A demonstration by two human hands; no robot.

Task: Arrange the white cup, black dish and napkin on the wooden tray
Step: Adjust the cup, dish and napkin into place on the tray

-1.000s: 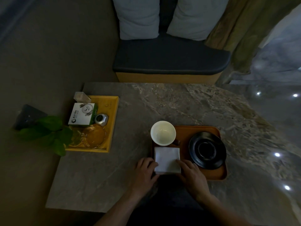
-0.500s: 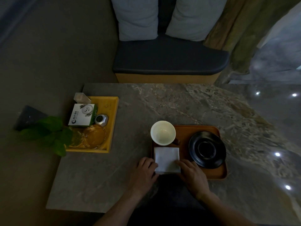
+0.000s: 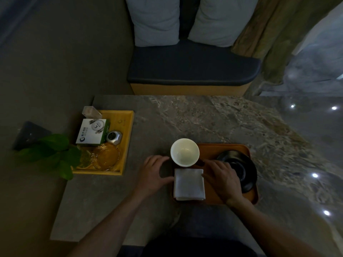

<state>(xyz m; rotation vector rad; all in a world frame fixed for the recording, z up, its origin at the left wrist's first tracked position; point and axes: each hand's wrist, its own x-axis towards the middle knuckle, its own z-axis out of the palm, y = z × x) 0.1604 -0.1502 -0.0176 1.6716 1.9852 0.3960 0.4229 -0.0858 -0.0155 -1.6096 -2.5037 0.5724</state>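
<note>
A brown wooden tray (image 3: pixel 225 149) lies on the stone table. On its left end stands the empty white cup (image 3: pixel 184 152). A folded white napkin (image 3: pixel 189 184) lies flat just in front of the cup. The black dish (image 3: pixel 246 173) rests on the tray's right half, partly hidden by my right hand (image 3: pixel 223 179). That hand lies over the tray with its fingertips at the napkin's right edge. My left hand (image 3: pixel 154 173) rests on the table beside the tray, fingers spread, thumb at the napkin's left edge. Neither hand grips anything.
A yellow tray (image 3: pixel 126 127) at the table's left holds a white box (image 3: pixel 91 132), a small silver object (image 3: pixel 114 137) and a glass ashtray (image 3: pixel 106 156). Green leaves (image 3: pixel 53 154) overhang its left side. A cushioned bench (image 3: pixel 191 69) stands beyond the table.
Both hands have slid forward from the napkin's near corners to its two sides. The napkin, cup and dish have stayed in place.
</note>
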